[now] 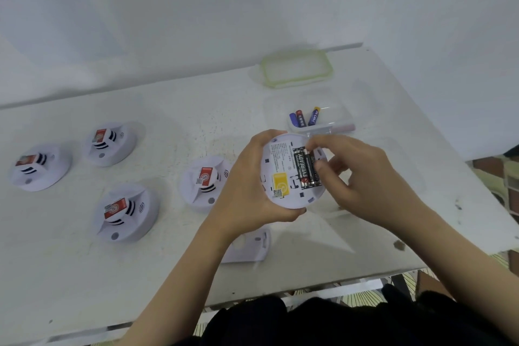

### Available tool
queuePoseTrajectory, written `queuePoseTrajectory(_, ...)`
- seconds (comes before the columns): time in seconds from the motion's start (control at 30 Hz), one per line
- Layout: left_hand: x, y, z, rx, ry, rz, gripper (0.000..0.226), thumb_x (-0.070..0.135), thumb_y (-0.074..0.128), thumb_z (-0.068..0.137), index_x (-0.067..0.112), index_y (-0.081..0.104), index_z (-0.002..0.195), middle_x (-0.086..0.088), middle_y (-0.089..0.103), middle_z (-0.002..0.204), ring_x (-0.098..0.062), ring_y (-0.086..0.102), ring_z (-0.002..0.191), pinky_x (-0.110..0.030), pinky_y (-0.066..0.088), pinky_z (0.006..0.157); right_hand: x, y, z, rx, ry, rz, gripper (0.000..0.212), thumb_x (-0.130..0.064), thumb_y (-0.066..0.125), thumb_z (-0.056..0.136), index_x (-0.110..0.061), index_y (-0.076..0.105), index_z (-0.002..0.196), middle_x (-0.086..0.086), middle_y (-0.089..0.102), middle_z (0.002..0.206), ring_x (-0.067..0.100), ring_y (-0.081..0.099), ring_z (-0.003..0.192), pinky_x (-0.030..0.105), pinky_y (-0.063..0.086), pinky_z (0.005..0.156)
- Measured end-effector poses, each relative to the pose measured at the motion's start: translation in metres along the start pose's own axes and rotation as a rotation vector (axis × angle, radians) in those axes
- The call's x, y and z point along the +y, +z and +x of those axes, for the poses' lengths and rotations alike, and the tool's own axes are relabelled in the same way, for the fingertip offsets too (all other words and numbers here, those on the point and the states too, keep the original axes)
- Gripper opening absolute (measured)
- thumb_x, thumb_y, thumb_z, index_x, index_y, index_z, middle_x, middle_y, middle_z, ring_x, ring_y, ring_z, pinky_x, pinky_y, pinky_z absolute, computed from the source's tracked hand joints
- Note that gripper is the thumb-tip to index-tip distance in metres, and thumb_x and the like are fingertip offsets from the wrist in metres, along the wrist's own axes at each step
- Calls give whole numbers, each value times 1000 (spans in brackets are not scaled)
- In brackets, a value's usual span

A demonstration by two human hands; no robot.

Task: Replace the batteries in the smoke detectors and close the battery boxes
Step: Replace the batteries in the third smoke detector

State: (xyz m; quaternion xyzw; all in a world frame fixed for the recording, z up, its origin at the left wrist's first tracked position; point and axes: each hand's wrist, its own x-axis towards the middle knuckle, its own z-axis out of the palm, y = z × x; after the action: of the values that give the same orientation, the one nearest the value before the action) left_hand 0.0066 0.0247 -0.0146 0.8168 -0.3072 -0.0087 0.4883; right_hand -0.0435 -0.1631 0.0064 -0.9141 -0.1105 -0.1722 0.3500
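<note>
My left hand (247, 191) grips a white round smoke detector (280, 166) turned back side up, above the table. Its open battery bay holds black batteries (304, 168) side by side. My right hand (354, 177) pinches the rightmost battery, index finger at its top end and thumb at its side. A white battery cover (250, 246) lies on the table below my left wrist. A clear box (323, 121) behind the detector holds three blue batteries (304, 116).
Several other smoke detectors stand face up on the white table (168, 109): one (205, 181) just left of my left hand, one (126, 212) nearer, and two (112, 143) (39, 167) farther left. A green-rimmed lid (297, 69) lies at the back. The table's right edge (477, 185) is close.
</note>
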Motion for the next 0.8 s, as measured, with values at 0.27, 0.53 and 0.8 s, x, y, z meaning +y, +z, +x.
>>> queuePoseTrajectory(0.27,9,12,13,14,34,12,96,25,90,51,39,33,128,12,50,123,-11,54,112,-29,53,88,13,-20,12,-109,19,47,25,-22,65,81,-31,50,99,-16,52,98,9,59,69,10,41,59)
queuePoseTrajectory(0.53,13,22,20,20,25,28,96,25,90,51,36,36,130,13,50,124,-9,54,114,-31,52,92,24,-29,17,-171,-14,73,21,-18,58,83,-25,46,98,-7,50,98,8,54,70,18,44,62)
queuePoseTrajectory(0.8,14,28,26,99,41,18,95,29,87,51,34,34,130,17,49,126,-10,54,114,-27,51,90,35,-28,12,-46,-93,114,42,-20,59,85,-26,55,126,-14,59,116,5,59,81,12,49,73)
